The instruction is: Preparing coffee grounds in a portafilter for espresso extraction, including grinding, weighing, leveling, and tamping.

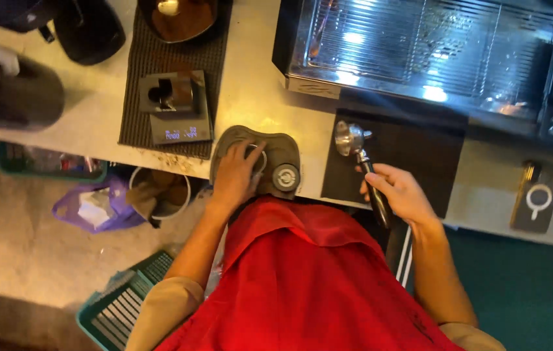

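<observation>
1. At the left of the bench point(250, 84), a digital scale point(176, 107) sits on a dark ribbed mat point(135, 97) and carries a small dark block.
2. Just right of it, at the bench edge, lies a grey tamping mat point(257, 156). The left hand point(234, 175) rests on it, fingers point(254, 155) curled over a round metal-rimmed thing that I cannot identify; whether they grip it or only cover it I cannot tell. A round tamper point(285, 177) stands just beside that hand.
3. Further right, the right hand point(400, 192) has its fingers wrapped tight around the black handle of a portafilter point(358, 153).
4. The portafilter hangs over a black mat point(419, 156), in front of the espresso machine's drip tray point(419, 52).
5. Its long axis runs from the steel basket, far and left, back along the handle toward the person; the basket mouth faces up.
6. Risk, as I judge it: a tilt of the wrist could tip the basket and spill any grounds, and the handle end overhangs the bench edge, so a loose grip could drop it to the floor.
</observation>
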